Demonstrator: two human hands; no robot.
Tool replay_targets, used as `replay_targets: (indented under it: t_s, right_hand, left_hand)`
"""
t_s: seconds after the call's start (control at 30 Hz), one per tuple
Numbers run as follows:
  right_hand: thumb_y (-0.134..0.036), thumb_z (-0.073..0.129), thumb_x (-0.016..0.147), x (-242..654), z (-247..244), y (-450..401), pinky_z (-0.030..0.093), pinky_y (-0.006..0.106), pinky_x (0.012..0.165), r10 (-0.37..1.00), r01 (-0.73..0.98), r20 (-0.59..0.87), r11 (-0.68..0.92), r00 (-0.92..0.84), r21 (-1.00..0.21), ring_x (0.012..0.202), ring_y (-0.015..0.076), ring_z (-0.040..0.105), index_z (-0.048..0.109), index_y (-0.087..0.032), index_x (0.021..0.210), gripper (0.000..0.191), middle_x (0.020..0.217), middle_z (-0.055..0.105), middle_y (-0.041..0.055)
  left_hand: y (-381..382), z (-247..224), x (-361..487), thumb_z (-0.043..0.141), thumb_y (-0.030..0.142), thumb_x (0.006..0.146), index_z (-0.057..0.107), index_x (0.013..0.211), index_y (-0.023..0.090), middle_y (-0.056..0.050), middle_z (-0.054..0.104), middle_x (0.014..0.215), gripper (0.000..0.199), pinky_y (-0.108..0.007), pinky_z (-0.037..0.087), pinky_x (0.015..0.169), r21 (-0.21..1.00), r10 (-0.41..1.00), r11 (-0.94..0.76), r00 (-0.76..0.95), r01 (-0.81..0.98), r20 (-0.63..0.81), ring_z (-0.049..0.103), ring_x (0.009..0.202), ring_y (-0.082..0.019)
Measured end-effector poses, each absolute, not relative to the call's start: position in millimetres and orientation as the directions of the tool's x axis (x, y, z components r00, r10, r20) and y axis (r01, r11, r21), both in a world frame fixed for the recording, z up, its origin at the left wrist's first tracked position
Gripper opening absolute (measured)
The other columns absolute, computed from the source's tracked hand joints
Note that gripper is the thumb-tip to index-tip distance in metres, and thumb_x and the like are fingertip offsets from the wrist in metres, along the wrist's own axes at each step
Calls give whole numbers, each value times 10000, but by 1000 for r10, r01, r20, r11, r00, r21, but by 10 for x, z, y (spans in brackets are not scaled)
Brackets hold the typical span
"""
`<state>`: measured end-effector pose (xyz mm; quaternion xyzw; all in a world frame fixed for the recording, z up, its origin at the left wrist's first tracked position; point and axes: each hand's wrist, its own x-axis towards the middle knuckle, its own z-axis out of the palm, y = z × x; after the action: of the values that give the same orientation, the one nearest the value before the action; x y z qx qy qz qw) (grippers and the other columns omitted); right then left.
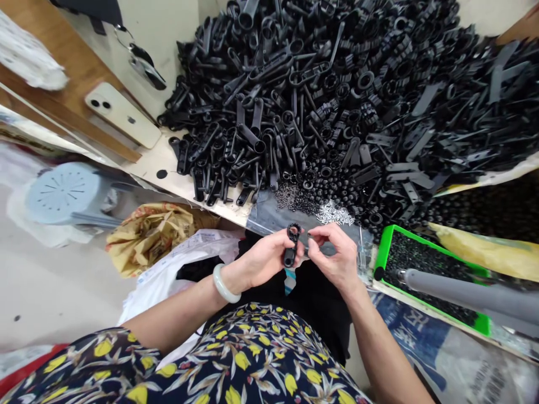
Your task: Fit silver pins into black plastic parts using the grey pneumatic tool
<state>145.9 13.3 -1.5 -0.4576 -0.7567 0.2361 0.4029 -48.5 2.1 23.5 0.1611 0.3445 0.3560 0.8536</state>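
Your left hand (pixel 266 259) pinches a black, ring-topped plastic part (pixel 291 244) upright; your right hand (pixel 334 255), at its 3 o'clock, closes fingertips on a tiny dark piece (pixel 309 235). The part looks light, stiff; grip its sides.

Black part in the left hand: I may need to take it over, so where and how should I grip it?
Pinch the black part by the outer sides of its ring-shaped end, with fingers coming from the pile side. That end sticks out free, while the left hand holds the part lower down; this looks the easiest approach.
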Motion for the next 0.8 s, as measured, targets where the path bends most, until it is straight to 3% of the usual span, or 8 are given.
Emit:
replay_targets:
  t_s: [0.1, 0.27, 0.6, 0.8]
  right_hand:
    - [-147, 660, 917, 1456, -17, 125, 506, 282, 674, 845, 501, 381, 531, -375, -684, 714, 141, 620, 680, -211, 1017, 120, 831, 676, 0]
    - [-142, 648, 921, 1433, -83, 140, 495, 273, 683, 795, 530, 390, 603, -465, -596, 738, 149, 640, 678, -184, 1030, 121, 845, 688, 18]
    - [-144, 664, 983, 1440, -54, 86, 454, 272, 687, 697, 647, 410, 710, -588, -279, 748, 138, 639, 718, -177, 1060, 100, 858, 734, 9]
    - [-156, 692, 999, 1426, -86, 32, 459, 275, 688, 686, 630, 397, 723, -609, -284, 740, 129, 655, 726, -148, 1086, 94, 883, 764, 19]
  left_hand:
    - [-16, 232, -549, 692, 157, 765, 616, 1034, 166, -35, 649, 897, 280, -298, 445, 737, 606, 733, 673, 492, -423, -470, 580, 776, -153]
    - [-90, 108, -531, 695, 178, 801, 549, 1164, 195, -16, 643, 939, 391, -307, 449, 774, 648, 738, 669, 435, -364, -516, 585, 794, -150]
    - [-141, 44, -477, 576, 160, 891, 467, 1017, 213, 14, 602, 880, 175, -302, 448, 839, 722, 780, 612, 396, -323, -484, 584, 831, -141]
    - [-150, 92, -413, 543, 64, 873, 474, 976, 212, 18, 586, 870, 193, -269, 461, 811, 685, 766, 643, 300, -343, -569, 572, 813, -125]
